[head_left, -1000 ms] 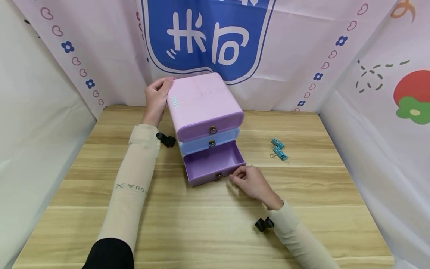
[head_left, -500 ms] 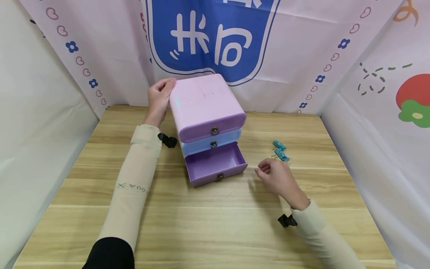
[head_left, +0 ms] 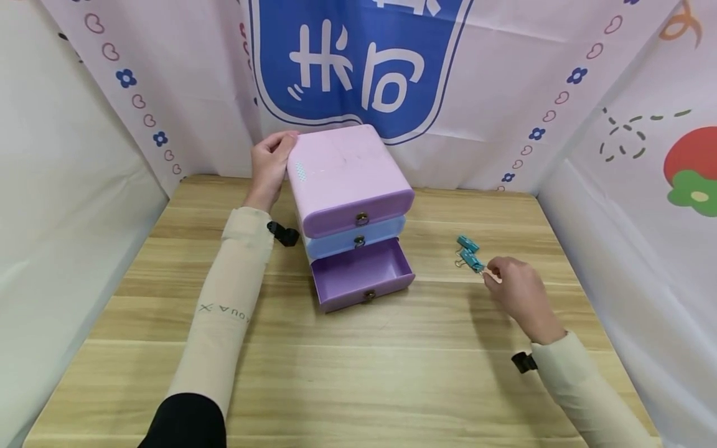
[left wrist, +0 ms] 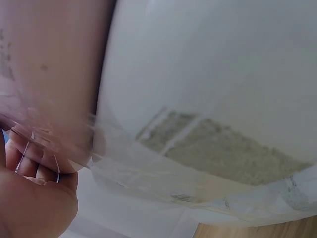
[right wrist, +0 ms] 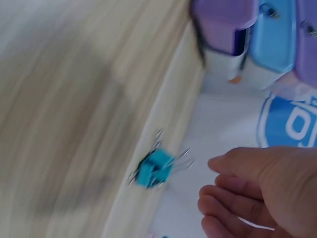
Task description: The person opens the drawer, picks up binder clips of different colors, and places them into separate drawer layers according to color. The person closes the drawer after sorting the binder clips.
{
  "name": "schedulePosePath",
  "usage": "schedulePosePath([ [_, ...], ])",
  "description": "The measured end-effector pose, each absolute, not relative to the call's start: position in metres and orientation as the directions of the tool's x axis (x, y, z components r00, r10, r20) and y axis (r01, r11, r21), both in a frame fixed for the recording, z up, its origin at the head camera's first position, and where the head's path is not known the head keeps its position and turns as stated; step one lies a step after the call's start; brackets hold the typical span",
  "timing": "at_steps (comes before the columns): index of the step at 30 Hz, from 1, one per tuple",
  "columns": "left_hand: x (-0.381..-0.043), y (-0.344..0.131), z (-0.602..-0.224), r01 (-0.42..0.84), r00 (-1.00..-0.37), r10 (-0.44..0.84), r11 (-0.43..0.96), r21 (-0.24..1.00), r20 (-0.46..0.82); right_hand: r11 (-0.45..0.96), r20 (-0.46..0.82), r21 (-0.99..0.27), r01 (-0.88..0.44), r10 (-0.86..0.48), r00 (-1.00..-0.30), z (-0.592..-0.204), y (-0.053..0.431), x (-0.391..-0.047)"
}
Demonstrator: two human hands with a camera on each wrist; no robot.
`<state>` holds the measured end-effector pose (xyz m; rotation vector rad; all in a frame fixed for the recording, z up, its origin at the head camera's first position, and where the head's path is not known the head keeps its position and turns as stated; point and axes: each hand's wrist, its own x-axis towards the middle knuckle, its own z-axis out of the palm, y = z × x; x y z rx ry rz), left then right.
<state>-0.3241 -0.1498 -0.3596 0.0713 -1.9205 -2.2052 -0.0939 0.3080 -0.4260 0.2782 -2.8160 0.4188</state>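
A small drawer cabinet (head_left: 347, 174) stands at the back of the table, with a pink top and purple and blue drawers. Its bottom purple drawer (head_left: 364, 274) is pulled out, and its visible floor is bare. At the cabinet's rear left corner, my left hand (head_left: 269, 168) grips the edge, the thumb near the top. Two teal binder clips (head_left: 470, 257) lie close together to the right. My right hand (head_left: 518, 292) is just beside them, fingers loosely bent and holding nothing. In the right wrist view a small gap separates the fingertips (right wrist: 217, 163) from the clips (right wrist: 156, 167).
The wooden table (head_left: 392, 379) meets a printed cloth (head_left: 482, 74) right behind the cabinet. White sheets (head_left: 622, 249) hang along both sides. A black wrist camera (head_left: 282, 233) on the left sleeve sits near the cabinet's left side.
My right hand has moved away from the open bottom drawer, rightward to the binder clips. The left hand keeps its grip on the cabinet corner. The drawer stays out.
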Motion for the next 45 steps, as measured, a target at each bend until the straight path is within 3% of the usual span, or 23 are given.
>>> schedulePosePath([
  [15,-0.325,-0.150,-0.361,0.175,-0.969,-0.197,-0.132,0.976,0.147,0.945,0.136,-0.183,-0.271,-0.249,-0.959,-0.444,0.334,-0.122],
  [26,-0.323,-0.149,-0.362,0.174,-0.969,-0.195,-0.114,0.978,0.150,0.926,0.087,-0.098,-0.365,-0.358,-0.930,-0.455,0.342,-0.136],
  [45,-0.324,-0.150,-0.363,0.187,-0.965,-0.204,-0.098,0.978,0.164,0.922,0.055,-0.099,-0.374,-0.370,-0.927,-0.440,0.332,-0.140],
])
